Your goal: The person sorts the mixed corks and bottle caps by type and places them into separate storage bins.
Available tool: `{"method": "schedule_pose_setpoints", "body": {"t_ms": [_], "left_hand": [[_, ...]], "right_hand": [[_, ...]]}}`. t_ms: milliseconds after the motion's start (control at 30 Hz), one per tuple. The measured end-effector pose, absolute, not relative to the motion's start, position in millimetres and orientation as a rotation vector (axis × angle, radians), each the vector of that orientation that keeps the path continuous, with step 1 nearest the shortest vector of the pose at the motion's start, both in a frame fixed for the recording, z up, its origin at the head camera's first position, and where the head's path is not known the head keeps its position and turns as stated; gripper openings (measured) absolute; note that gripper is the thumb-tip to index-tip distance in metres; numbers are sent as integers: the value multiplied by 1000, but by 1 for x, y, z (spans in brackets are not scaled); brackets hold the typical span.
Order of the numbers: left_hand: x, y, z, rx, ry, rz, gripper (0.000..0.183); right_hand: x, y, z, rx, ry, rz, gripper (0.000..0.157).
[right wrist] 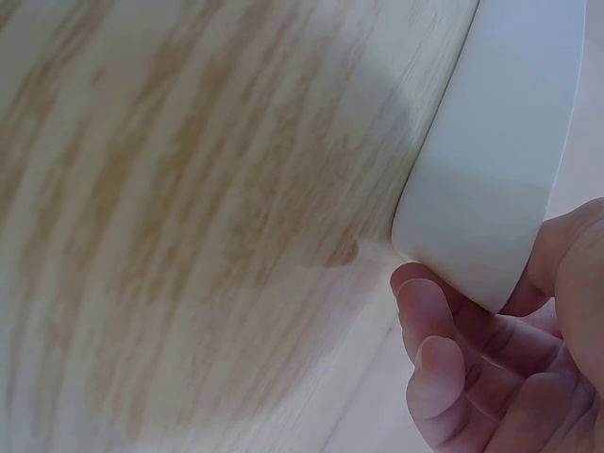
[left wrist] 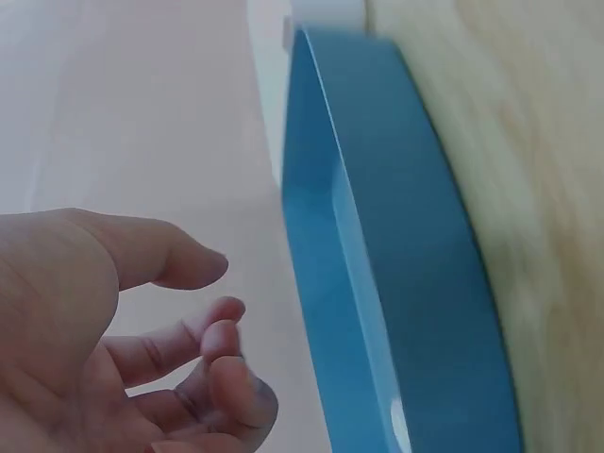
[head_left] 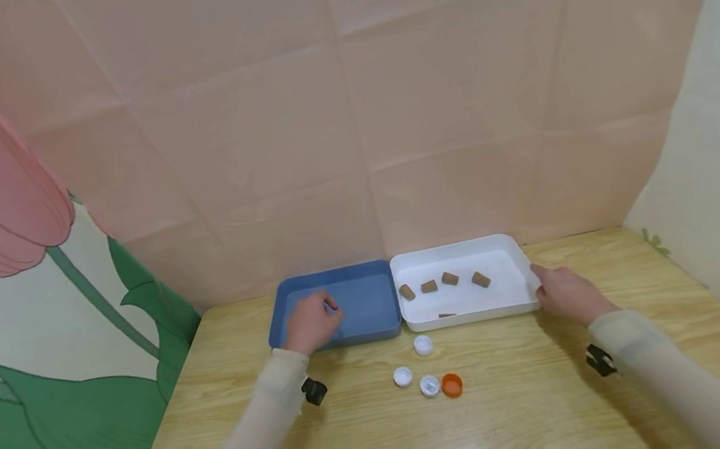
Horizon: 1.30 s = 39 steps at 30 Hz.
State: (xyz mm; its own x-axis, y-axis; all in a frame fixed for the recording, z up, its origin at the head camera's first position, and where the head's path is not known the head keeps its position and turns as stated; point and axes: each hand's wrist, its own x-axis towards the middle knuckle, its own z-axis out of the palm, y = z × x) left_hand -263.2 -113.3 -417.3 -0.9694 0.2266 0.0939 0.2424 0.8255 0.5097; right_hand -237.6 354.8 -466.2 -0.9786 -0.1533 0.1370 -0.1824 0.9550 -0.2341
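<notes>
At its right end, the white tray [head_left: 464,316] is gripped by my right hand [head_left: 569,293]; in the right wrist view the fingers [right wrist: 436,377] lie against the outer wall and the thumb goes over the rim. Several brown cork-like pieces [head_left: 450,278] lie scattered inside this tray. My left hand [head_left: 313,322] is over the left part of the blue tray [head_left: 369,305]. Its thumb and loosely bent fingers are apart with nothing between them in the left wrist view, beside the blue tray's wall [left wrist: 415,236].
In front of the trays, three white bottle caps [head_left: 402,377] and an orange cap [head_left: 452,385] lie on the wooden table [head_left: 371,438]. The two trays stand side by side against a pinkish backdrop [head_left: 259,154]. Flower-printed panels flank the table.
</notes>
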Motion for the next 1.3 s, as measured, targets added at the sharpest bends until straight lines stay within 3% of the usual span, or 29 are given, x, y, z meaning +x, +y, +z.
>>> {"method": "schedule_pose_setpoints", "body": {"t_ms": [233, 467, 733, 1300], "left_hand": [[-230, -98, -420, -579, -3020, -854, 9], [-206, -82, -434, -707, -3081, -856, 31], [-186, -62, -444, -764, -3139, -681, 41], [-175, -48, -457, -801, -3116, -699, 31]], "right_hand": [[-237, 354, -466, 262, -2985, 376, 51], [-236, 352, -466, 254, -2986, 371, 51], [-234, 350, -463, 244, -2998, 384, 52], [-235, 350, -464, 224, -3000, 370, 52]]}}
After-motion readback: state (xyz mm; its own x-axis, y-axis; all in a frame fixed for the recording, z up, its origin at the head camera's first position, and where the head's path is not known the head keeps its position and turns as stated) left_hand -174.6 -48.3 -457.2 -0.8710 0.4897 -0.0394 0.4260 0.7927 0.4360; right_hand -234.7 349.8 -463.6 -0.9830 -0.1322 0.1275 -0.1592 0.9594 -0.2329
